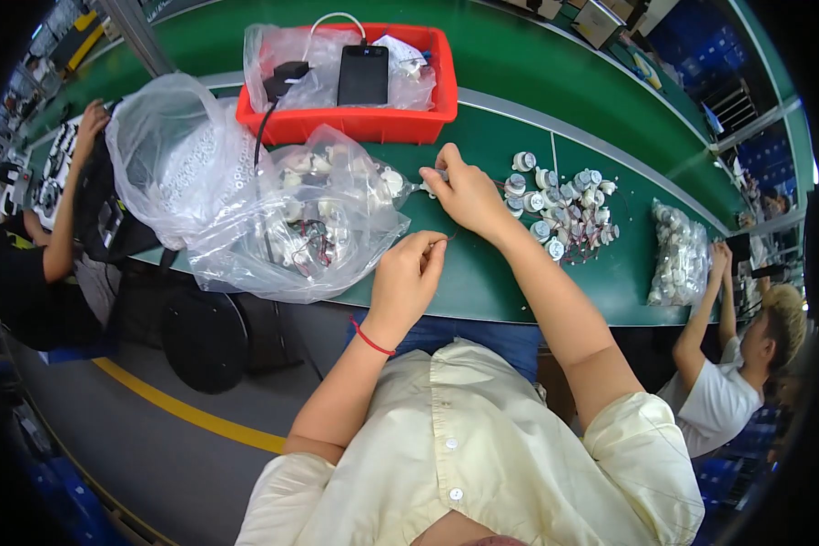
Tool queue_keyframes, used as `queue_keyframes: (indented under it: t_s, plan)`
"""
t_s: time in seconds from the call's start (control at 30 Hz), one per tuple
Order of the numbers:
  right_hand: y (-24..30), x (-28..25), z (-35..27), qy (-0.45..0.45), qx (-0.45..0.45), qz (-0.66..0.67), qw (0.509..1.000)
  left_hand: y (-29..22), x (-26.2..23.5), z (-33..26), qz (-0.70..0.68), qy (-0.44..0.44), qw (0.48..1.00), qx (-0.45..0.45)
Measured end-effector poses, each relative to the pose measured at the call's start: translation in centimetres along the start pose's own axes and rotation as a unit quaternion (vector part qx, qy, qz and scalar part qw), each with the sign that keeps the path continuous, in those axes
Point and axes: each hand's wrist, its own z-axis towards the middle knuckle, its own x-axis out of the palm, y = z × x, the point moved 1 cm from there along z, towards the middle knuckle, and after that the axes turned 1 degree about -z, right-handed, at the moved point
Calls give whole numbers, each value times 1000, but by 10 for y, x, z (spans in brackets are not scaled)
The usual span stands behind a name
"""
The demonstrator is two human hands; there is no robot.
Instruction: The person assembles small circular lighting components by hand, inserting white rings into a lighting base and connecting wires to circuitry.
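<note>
My left hand, a red cord on its wrist, is closed in a pinch above the near side of the green bench. A thin dark wire end seems to poke out at its fingertips. Beyond it, my right hand is closed round a small grey-and-white part, mostly hidden by the fingers. That part is close to the mouth of a clear plastic bag holding small round motors with red and dark wires. Right of my right hand lies a loose pile of similar silver-and-white motors.
A red bin at the back holds plastic wrap and a black power bank with a cable. Another bag contains white rings. A filled bag is at right. People work at both sides; a black stool stands below left.
</note>
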Motion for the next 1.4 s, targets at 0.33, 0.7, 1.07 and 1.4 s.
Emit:
queue_keyframes:
  t_s: [0.33, 0.7, 1.07, 1.4]
  plan:
    - [-13, -13, -3, 84, 90, 182, 976, -3, 1, -1, 17, -9, 999, 41]
    - [4, -5, 0, 6, 111, 101, 989, 3, 1, -2, 5, -13, 997, 73]
    - [8, -4, 1, -8, 94, 67, 993, 5, -1, -2, -3, -27, 996, 83]
    - [9, 0, -1, -52, 60, 23, 997, 8, 1, -3, -11, -30, 995, 91]
